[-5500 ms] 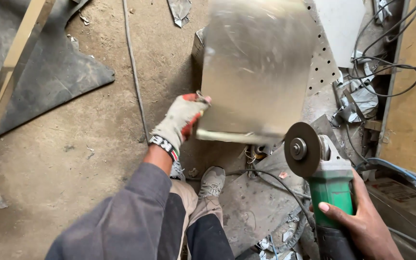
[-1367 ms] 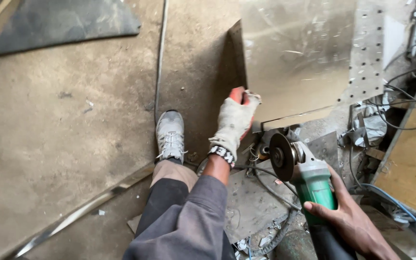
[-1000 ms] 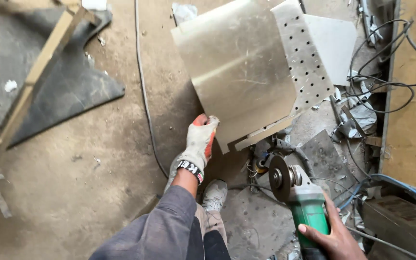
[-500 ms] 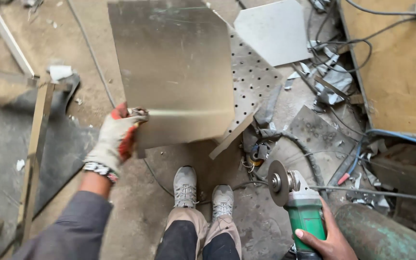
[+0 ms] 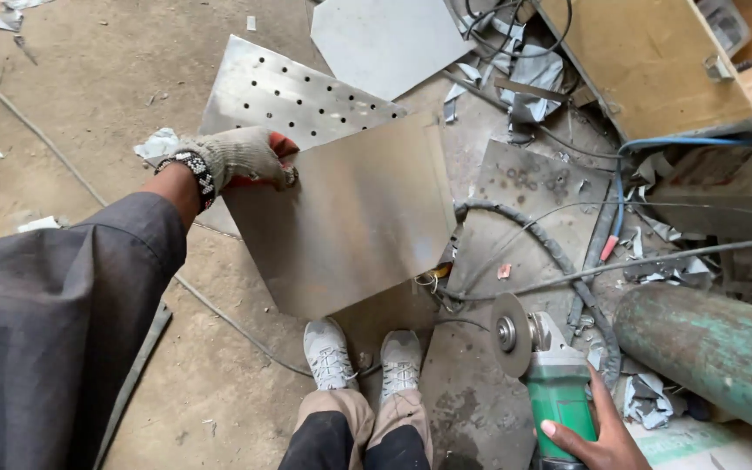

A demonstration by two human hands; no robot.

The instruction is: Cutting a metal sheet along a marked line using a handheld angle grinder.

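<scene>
The gloved left hand (image 5: 241, 157) grips a plain steel sheet (image 5: 345, 218), now swung lower, over the perforated plate (image 5: 280, 91). The bare right hand (image 5: 598, 435) holds a green angle grinder (image 5: 541, 361) idle beside the shoes.

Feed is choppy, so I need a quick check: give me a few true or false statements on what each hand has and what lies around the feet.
1. The gloved left hand grips a plain metal sheet by its edge. True.
2. The right hand is gloved. False: it is bare.
3. The right hand holds a green angle grinder. True.
4. The grinder's disc touches the sheet. False: they are apart.
5. A perforated plate lies on the floor beyond the sheet. True.
</scene>
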